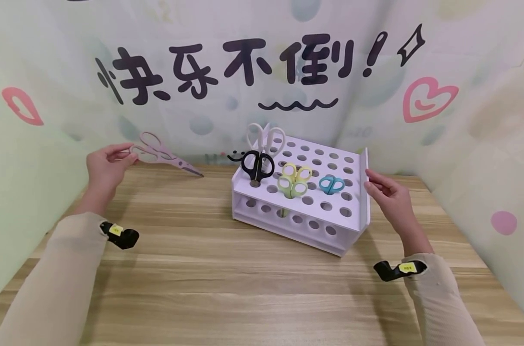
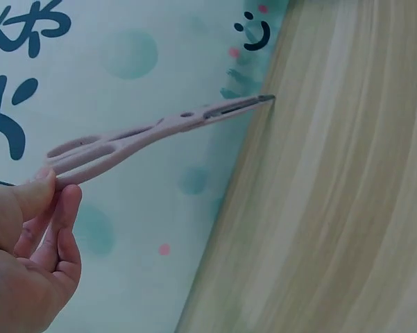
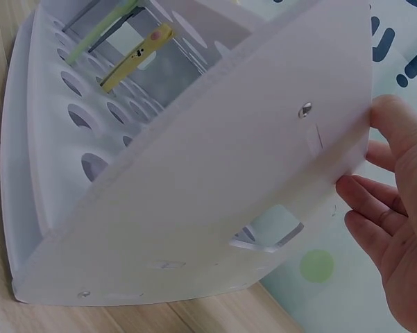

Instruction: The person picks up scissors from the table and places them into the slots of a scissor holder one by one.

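Note:
Pale pink scissors (image 1: pixel 160 154) hang by one handle loop from my left hand (image 1: pixel 108 168), pinched between thumb and fingertips. Their closed blades slant down to the right, the tip right at the wooden tabletop in the left wrist view. My right hand (image 1: pixel 389 194) holds the edge of the side panel (image 3: pixel 194 208) of a white rack (image 1: pixel 296 235), thumb and fingertips at that edge. Handles up in the rack's holes stand white scissors (image 1: pixel 269 142), black scissors (image 1: pixel 258 166), yellow scissors (image 1: pixel 304 172), green scissors (image 1: pixel 292 186) and blue scissors (image 1: pixel 331 184).
The rack has two tiers of round holes and stands on the wooden table (image 1: pixel 192 278). Behind it hangs a printed cloth backdrop (image 1: pixel 227 115) with black characters, which also closes off both sides. Each sleeve carries a black strap with a yellow label.

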A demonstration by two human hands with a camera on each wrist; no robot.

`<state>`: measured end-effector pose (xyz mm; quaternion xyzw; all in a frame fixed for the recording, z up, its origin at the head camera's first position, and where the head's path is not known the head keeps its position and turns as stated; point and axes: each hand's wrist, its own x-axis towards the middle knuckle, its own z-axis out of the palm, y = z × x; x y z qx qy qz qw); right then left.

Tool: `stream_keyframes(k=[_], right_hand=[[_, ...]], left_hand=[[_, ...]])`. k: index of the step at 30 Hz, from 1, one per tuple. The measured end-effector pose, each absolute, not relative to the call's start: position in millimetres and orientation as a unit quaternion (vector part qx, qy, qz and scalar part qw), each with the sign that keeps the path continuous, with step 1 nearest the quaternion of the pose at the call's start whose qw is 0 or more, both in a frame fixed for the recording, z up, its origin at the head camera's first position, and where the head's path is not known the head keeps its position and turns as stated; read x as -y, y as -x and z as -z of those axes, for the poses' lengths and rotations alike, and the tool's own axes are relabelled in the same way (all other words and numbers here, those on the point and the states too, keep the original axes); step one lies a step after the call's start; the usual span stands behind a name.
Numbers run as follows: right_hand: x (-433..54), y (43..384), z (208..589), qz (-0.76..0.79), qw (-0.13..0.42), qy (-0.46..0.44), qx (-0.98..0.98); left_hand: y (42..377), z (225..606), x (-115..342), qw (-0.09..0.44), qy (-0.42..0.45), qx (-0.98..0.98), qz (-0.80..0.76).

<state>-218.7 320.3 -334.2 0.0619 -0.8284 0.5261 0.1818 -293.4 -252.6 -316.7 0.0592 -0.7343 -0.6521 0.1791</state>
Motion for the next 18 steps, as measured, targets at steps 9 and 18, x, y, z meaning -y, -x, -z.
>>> stream_keyframes(k=[9, 18], right_hand=[[-319, 220, 333, -0.534, 0.179, -0.066, 0.823], [-318, 219, 334, -0.553, 0.186, -0.066, 0.81]], left_hand=[[285, 299, 253, 0.175, -0.039, 0.791, 0.585], [271, 281, 240, 0.155, 0.042, 0.834, 0.528]])
